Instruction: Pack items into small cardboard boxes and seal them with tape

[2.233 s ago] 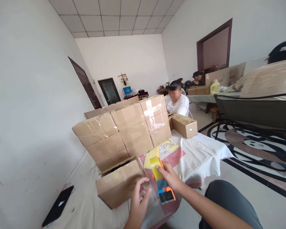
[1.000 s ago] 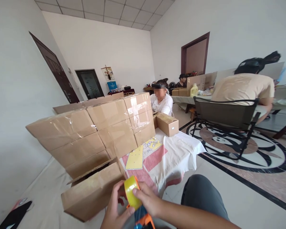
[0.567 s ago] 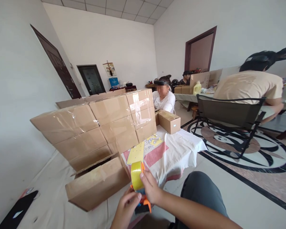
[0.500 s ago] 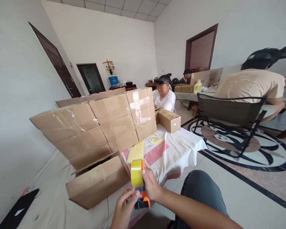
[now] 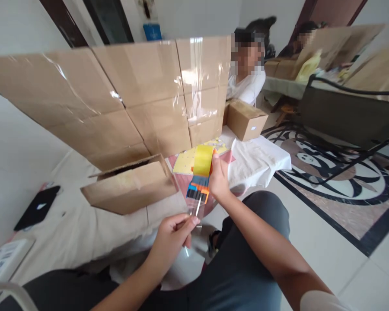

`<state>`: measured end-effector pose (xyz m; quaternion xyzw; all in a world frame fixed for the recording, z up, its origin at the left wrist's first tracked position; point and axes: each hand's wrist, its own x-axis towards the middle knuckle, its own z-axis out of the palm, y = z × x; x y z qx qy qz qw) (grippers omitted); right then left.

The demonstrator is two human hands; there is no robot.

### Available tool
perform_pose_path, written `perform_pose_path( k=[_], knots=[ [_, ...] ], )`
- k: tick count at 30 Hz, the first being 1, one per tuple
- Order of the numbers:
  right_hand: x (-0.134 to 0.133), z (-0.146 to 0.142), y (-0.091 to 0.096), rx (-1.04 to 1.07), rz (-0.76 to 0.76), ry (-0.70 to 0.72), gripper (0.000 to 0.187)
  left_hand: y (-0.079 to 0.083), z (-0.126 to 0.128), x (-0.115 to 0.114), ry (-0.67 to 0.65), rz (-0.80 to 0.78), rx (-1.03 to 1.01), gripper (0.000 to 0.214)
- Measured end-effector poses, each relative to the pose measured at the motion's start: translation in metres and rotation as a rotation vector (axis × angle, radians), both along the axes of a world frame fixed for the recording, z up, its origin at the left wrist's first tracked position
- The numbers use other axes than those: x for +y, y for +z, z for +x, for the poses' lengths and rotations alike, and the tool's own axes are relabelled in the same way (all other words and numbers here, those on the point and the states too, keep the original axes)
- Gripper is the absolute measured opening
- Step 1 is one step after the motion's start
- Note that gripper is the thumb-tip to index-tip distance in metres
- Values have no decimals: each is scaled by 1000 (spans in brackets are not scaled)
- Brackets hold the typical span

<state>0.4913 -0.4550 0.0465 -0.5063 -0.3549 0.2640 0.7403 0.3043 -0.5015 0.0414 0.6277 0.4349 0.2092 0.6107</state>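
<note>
My right hand [image 5: 219,176] is closed around a tape dispenser [image 5: 198,191] with orange, blue and black parts. A roll of yellow tape [image 5: 203,160] sits at its top. My left hand [image 5: 177,231], lower down, pinches the free end of the clear tape strip [image 5: 197,209], which runs taut from the dispenser's black edge to my fingertips. Left of the dispenser, an open cardboard box [image 5: 129,188] rests on the cloth-covered table, its flap raised.
Stacked, taped cardboard boxes [image 5: 155,86] form a wall behind the open box. A smaller carton [image 5: 248,119] stands near the table's far end, beside a person in white [image 5: 248,84]. A black flat object [image 5: 37,208] lies at left. A dark folding chair [image 5: 340,112] stands at right.
My left hand has drawn the tape end down and away from the dispenser, lengthening the strip. The dispenser has tipped so its cutting edge faces me. My view has tilted downward.
</note>
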Motion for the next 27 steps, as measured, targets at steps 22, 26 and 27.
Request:
perform_pose_path(
  k=[22,26,27],
  knots=[
    [-26,1,-14,294,-27,134,44,-36,14,10,-42,292,106,39],
    [-25,-2,-14,344,-31,143,43,-41,9,11,-54,330,109,37],
    [-25,-3,-15,354,-32,147,43,-43,8,11,-53,333,108,36]
  ],
)
